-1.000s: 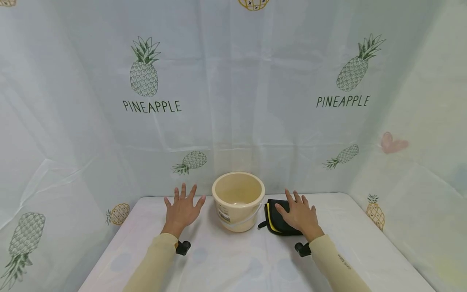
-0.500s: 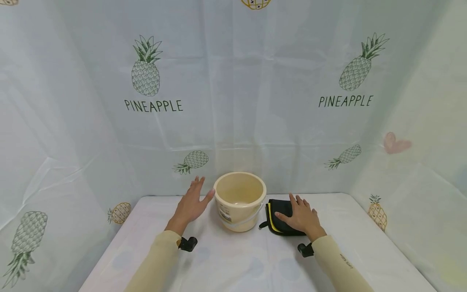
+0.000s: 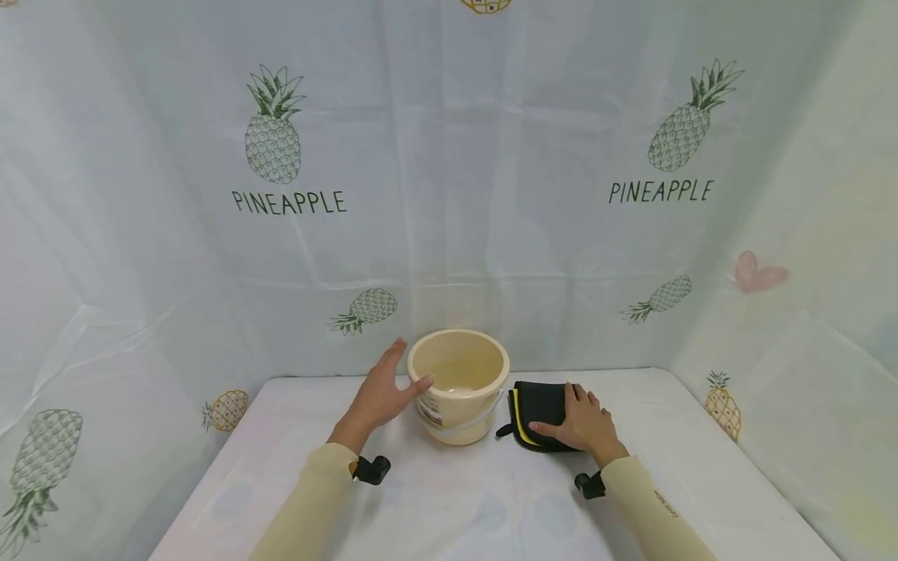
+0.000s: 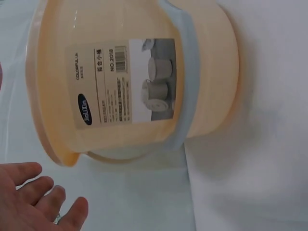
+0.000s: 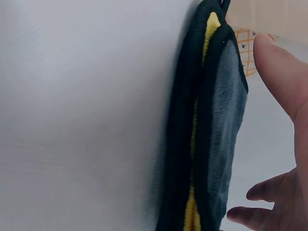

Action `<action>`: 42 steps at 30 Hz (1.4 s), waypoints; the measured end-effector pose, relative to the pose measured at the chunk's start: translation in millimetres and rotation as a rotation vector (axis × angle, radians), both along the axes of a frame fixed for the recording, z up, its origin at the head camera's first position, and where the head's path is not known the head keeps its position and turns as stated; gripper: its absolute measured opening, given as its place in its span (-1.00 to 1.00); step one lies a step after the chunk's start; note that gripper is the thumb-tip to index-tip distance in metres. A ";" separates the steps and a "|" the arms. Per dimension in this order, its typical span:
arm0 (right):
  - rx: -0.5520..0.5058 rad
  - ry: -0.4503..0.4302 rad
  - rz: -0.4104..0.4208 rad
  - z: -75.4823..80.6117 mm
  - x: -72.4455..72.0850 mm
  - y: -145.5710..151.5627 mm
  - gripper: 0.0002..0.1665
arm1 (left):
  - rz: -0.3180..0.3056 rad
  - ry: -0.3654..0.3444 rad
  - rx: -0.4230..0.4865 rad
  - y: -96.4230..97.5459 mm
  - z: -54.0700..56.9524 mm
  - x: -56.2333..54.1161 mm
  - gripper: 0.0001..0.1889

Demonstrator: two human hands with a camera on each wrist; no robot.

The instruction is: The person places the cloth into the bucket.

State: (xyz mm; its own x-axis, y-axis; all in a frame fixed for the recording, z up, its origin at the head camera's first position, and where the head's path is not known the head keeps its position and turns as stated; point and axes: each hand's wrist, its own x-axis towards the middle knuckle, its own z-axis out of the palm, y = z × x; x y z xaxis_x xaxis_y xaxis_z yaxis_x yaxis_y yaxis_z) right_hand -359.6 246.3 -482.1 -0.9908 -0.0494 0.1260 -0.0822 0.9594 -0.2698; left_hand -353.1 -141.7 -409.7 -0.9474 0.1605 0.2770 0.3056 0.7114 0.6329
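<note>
A cream plastic bucket [image 3: 464, 405] stands upright at the back middle of the table, its pale handle [image 4: 188, 82] hanging down on the near side. My left hand [image 3: 382, 396] is at the bucket's left, fingers spread; the thumb overlaps the rim in the head view. In the left wrist view, the fingers [image 4: 50, 199] show beside the rim, with a gap between. Right of the bucket lies a folded dark cloth [image 3: 540, 405] with yellow inside and a small loop. Over its right part is my right hand [image 3: 588, 425], fingers loosely extended, thumb [image 5: 274, 62] above the cloth in the right wrist view.
A white sheet covers the table [image 3: 449, 506]. Close behind the bucket hangs a pineapple-print curtain [image 3: 456, 195], which continues along both sides. A printed label [image 4: 120, 86] is stuck on the bucket's wall. Each wrist wears a small black camera [image 3: 372, 470].
My left hand has moved right, turning from palm-down to thumb toward the bucket's rim. The right hand has shifted slightly right and lower over the cloth. Bucket and cloth stay put.
</note>
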 end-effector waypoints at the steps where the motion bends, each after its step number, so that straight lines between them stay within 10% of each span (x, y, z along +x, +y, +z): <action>1: -0.002 -0.003 -0.001 -0.9 -0.1 0.0 0.57 | -0.008 -0.002 0.012 0.9 -0.3 -0.8 0.12; 21: -0.094 -0.046 -0.016 -15.1 -2.9 1.9 0.56 | -0.115 0.037 0.230 4.0 -6.7 -6.0 -0.01; 42: -0.118 0.054 -0.027 -13.9 -2.6 -3.6 0.10 | -0.128 0.019 0.325 4.6 -17.6 -11.5 0.04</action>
